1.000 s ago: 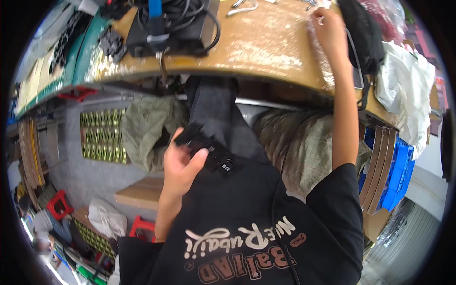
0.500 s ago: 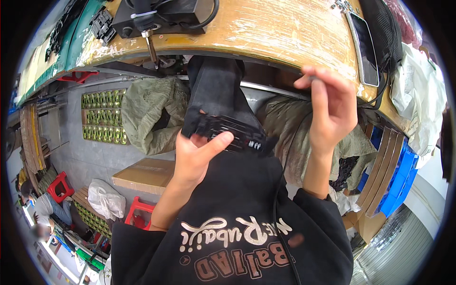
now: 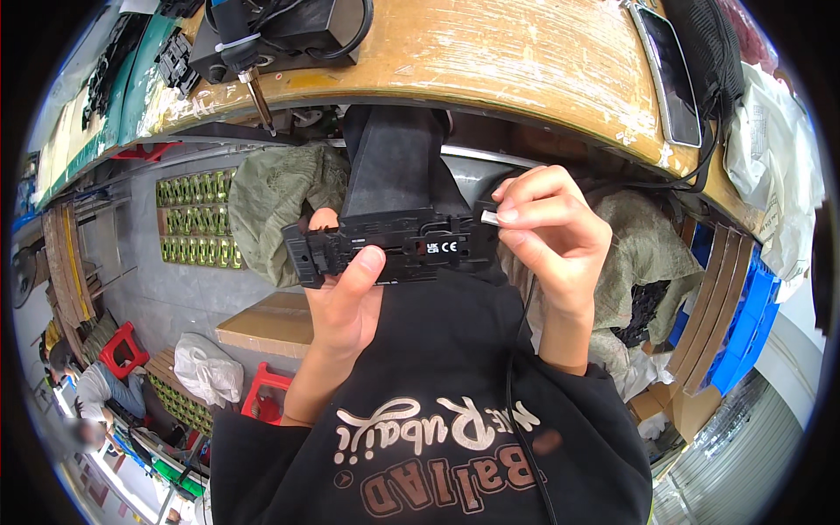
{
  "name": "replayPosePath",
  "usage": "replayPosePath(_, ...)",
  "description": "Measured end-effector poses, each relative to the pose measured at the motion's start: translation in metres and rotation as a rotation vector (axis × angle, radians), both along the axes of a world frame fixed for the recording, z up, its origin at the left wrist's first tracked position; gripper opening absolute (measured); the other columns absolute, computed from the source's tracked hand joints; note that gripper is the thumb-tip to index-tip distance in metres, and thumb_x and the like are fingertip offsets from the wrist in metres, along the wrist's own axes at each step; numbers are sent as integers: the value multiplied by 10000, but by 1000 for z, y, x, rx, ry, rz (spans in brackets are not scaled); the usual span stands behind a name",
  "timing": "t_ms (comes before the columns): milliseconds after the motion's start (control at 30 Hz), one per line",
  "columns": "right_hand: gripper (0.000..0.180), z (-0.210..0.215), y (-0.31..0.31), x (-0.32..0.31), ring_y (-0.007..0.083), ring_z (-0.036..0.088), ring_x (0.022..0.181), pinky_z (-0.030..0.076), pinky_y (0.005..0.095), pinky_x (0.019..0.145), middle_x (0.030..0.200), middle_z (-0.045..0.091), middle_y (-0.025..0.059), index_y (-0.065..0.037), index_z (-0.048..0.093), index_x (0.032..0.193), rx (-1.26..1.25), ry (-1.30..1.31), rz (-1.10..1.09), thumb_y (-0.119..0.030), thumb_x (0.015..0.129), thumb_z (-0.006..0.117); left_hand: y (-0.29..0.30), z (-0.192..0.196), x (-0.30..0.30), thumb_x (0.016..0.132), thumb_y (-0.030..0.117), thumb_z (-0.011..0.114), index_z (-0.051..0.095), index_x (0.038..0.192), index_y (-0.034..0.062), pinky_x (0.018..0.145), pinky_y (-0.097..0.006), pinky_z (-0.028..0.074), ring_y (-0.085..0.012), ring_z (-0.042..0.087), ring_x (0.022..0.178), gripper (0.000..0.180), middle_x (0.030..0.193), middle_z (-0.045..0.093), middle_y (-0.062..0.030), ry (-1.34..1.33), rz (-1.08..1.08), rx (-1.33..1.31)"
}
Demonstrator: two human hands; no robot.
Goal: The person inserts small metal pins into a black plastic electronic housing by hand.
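Observation:
A long black plastic housing (image 3: 398,249) with white printed marks lies level above my lap. My left hand (image 3: 346,293) is closed round its left part, thumb on top and fingers underneath. At the housing's right end, my right hand (image 3: 556,236) pinches a small pale, shiny rectangular piece (image 3: 491,217) between thumb and fingertips. Whether that piece touches the housing cannot be made out. A short dark lead or loop shows on the housing near its right end.
A soldering iron (image 3: 254,87) hangs its tip over the edge of the worn wooden bench (image 3: 490,61). A phone (image 3: 669,79) lies at right. Below are woven sacks (image 3: 284,206), a cardboard box (image 3: 267,324), red stools (image 3: 122,346) and trays of green-gold parts (image 3: 199,214).
My right hand has come down and left from near the bench edge to the housing's right end. The housing has turned level and shifted slightly left in my left hand.

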State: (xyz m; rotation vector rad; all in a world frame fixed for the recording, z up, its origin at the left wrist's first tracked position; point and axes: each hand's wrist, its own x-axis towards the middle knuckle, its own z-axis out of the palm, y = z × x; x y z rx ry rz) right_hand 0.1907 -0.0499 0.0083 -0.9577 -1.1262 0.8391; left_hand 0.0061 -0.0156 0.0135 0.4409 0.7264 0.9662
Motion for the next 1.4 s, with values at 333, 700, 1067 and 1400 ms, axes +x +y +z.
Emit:
replayPosePath(333,246,5,-2,-2,200,579,727,472,264,643,795,604,91,-8,651,793,-16,-390,-129,119,584,626,-2,-7,-7,736,-30,566,312,812,96,736,-266,434,-133,500,802,293,905,517,-119,94,20,213)
replayPosePath(700,183,2,-2,-8,186,556,686,492,341,683,773,592,72,-41,664,746,335,-729,-321,0,569,683,-3,-14,-10,740,16,610,290,816,80,734,-374,511,-328,586,873,335,909,547,-234,40,-48,581)
replayPosePath(1067,226,4,-5,-15,188,568,696,482,362,720,781,590,90,-20,648,777,260,-676,-279,54,565,673,-2,-18,-18,740,-2,618,303,788,82,748,-492,493,-416,565,886,329,869,561,-204,-47,-71,606)
replayPosePath(1400,186,9,-5,-26,230,578,778,471,315,725,846,590,133,21,586,845,-87,-260,-113,72,671,626,8,-30,-24,656,3,705,345,829,67,814,-481,459,-431,537,945,405,922,577,-243,-158,-144,726)
